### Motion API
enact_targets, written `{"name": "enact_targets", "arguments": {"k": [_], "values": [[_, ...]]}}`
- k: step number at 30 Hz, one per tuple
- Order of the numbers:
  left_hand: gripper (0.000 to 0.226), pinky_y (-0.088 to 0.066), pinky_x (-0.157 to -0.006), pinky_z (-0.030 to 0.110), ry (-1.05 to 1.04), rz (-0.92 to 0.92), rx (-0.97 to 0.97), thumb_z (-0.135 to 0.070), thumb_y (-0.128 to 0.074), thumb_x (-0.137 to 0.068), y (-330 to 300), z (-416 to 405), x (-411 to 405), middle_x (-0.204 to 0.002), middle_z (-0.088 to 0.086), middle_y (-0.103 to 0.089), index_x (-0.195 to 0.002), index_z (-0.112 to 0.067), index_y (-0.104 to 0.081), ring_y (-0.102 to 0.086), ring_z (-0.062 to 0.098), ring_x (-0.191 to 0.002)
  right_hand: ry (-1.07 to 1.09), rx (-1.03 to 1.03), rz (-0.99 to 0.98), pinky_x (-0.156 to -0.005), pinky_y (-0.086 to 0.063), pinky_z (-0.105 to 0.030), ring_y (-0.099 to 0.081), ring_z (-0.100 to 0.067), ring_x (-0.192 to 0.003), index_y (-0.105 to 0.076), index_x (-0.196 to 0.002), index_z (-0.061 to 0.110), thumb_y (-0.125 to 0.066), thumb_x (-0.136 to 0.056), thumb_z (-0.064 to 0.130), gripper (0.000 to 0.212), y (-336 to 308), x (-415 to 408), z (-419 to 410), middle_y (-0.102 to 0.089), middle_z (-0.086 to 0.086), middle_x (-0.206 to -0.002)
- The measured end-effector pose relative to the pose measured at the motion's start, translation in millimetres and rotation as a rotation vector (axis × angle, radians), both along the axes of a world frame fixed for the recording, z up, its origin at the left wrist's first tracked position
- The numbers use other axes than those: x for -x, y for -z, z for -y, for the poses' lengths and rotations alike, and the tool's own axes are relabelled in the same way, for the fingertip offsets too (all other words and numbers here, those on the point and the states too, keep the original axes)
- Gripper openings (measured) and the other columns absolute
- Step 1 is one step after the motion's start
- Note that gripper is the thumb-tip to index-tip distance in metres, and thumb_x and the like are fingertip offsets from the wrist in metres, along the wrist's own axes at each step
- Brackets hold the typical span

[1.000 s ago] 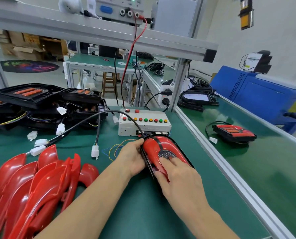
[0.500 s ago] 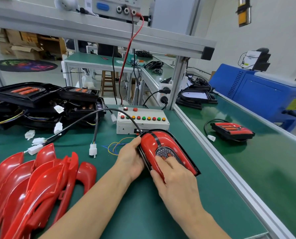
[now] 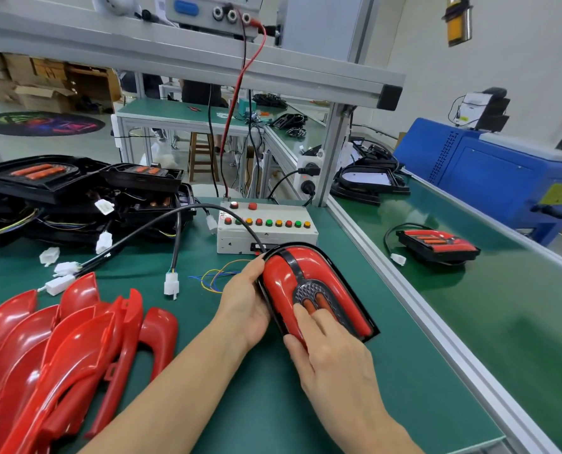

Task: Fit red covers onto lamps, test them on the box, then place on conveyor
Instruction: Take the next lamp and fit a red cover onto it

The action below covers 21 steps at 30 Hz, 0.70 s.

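A lamp with a red cover (image 3: 306, 283) on its black base lies on the green bench in front of the white test box (image 3: 266, 231). My left hand (image 3: 243, 306) grips the lamp's left edge, fingers curled under it. My right hand (image 3: 325, 348) lies on the near end of the cover, with straight fingers pressing by the grille in its middle. A black cable runs from the lamp's far end to white plugs (image 3: 63, 273) at the left. A pile of loose red covers (image 3: 60, 355) lies at the lower left. One covered lamp (image 3: 437, 245) sits on the conveyor (image 3: 502, 322).
Black lamp bases (image 3: 76, 198) with wires are stacked at the back left. An aluminium rail (image 3: 404, 290) divides bench from conveyor. A blue machine (image 3: 502, 172) stands beyond the conveyor. A frame beam (image 3: 207, 57) with a power supply crosses overhead. Thin coloured wires (image 3: 214, 276) lie near the box.
My right hand slid back toward me along the cover, baring the grille and the two red bars in it. The lamp's near end has swung slightly rightward. My left hand keeps its hold.
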<state>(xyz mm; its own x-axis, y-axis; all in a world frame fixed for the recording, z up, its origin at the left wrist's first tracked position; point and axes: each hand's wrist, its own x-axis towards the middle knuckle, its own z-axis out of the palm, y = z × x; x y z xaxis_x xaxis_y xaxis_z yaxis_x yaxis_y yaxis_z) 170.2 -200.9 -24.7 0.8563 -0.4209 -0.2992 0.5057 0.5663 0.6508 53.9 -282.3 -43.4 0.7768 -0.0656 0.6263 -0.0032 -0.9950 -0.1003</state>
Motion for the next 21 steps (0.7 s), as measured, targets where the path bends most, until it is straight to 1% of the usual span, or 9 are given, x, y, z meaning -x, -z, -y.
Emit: {"name": "enact_targets", "arguments": {"k": [5,7,9,11,13,15,17,19,21], "values": [[0.034,-0.058,-0.069,0.035,0.0,0.03,-0.021,-0.024,-0.046,-0.098,4.9,-0.3,0.6,-0.109,0.014,-0.07,-0.121,-0.005,-0.062,-0.068,0.024,-0.085,0.01,-0.008,0.011,-0.044,-0.045,-0.02,-0.065,-0.019,-0.061,-0.073,-0.106,0.009,-0.089,-0.066,0.022,0.045,1.3,0.1,1.4,-0.066,-0.001,-0.082],[0.031,-0.058,-0.069,0.034,0.014,0.036,-0.017,-0.025,-0.052,-0.095,5.9,-0.5,0.9,-0.105,0.013,-0.071,-0.117,-0.007,-0.064,-0.069,0.023,-0.085,0.01,-0.013,0.005,-0.042,-0.045,-0.021,-0.065,-0.019,-0.061,-0.074,-0.106,0.01,-0.089,-0.065,0.023,0.046,3.0,-0.7,0.2,-0.066,-0.001,-0.083],[0.027,-0.058,-0.064,0.031,0.007,0.104,-0.059,-0.016,-0.063,-0.087,8.4,0.2,1.4,-0.095,0.009,-0.073,-0.113,-0.012,-0.064,-0.07,0.02,-0.077,0.009,-0.021,-0.011,-0.041,-0.044,-0.021,-0.065,-0.018,-0.061,-0.074,-0.106,0.011,-0.09,-0.064,0.025,0.047,3.9,0.0,-0.4,-0.066,0.0,-0.084],[0.035,-0.057,-0.061,0.031,-0.024,0.14,-0.103,-0.004,-0.067,-0.079,9.3,2.9,1.3,-0.091,0.009,-0.074,-0.112,-0.013,-0.064,-0.071,0.02,-0.073,-0.002,-0.02,-0.033,-0.04,-0.043,-0.022,-0.064,-0.016,-0.061,-0.074,-0.106,0.012,-0.089,-0.065,0.028,0.047,3.1,0.6,0.5,-0.065,0.001,-0.084],[0.035,-0.058,-0.06,0.031,-0.062,0.124,-0.109,0.001,-0.068,-0.077,7.6,5.7,0.2,-0.089,0.01,-0.073,-0.11,-0.011,-0.064,-0.07,0.02,-0.07,-0.036,-0.091,-0.088,-0.048,-0.049,-0.026,-0.065,-0.015,-0.072,-0.071,-0.112,0.015,-0.082,-0.074,0.037,0.044,-0.3,1.6,3.6,-0.062,0.003,-0.091],[0.031,-0.058,-0.058,0.031,-0.103,0.109,-0.094,0.001,-0.066,-0.079,3.8,5.9,-2.9,-0.087,0.011,-0.071,-0.108,-0.008,-0.065,-0.068,0.02,-0.067,-0.066,-0.32,-0.131,-0.067,-0.051,-0.028,-0.061,-0.009,-0.085,-0.067,-0.115,0.025,-0.066,-0.086,0.048,0.037,-5.3,3.7,11.3,-0.058,0.009,-0.101],[0.026,-0.058,-0.056,0.031,-0.139,0.104,-0.085,-0.002,-0.065,-0.081,-0.2,2.4,-8.3,-0.084,0.009,-0.071,-0.106,-0.01,-0.063,-0.067,0.019,-0.065,-0.052,-0.663,-0.062,-0.07,-0.044,-0.018,-0.056,-0.003,-0.08,-0.067,-0.097,0.035,-0.062,-0.087,0.052,0.02,-11.4,7.5,24.4,-0.058,0.016,-0.092],[0.02,-0.057,-0.053,0.031,-0.166,0.096,-0.074,-0.005,-0.065,-0.083,-5.1,-3.7,-13.6,-0.077,0.005,-0.072,-0.101,-0.012,-0.062,-0.068,0.018,-0.062,0.041,-1.014,0.007,-0.063,-0.042,-0.014,-0.055,-0.006,-0.07,-0.063,-0.085,0.031,-0.066,-0.077,0.055,0.025,-15.6,12.5,37.2,-0.061,0.011,-0.081],[0.017,-0.056,-0.056,0.032,-0.178,0.088,-0.06,-0.007,-0.065,-0.084,-9.7,-7.9,-16.9,-0.078,0.005,-0.071,-0.1,-0.011,-0.061,-0.068,0.019,-0.066,0.094,-1.318,-0.127,-0.063,-0.046,-0.017,-0.06,-0.008,-0.066,-0.061,-0.099,0.027,-0.067,-0.069,0.058,0.043,-15.5,14.0,42.7,-0.064,0.007,-0.087]]}}
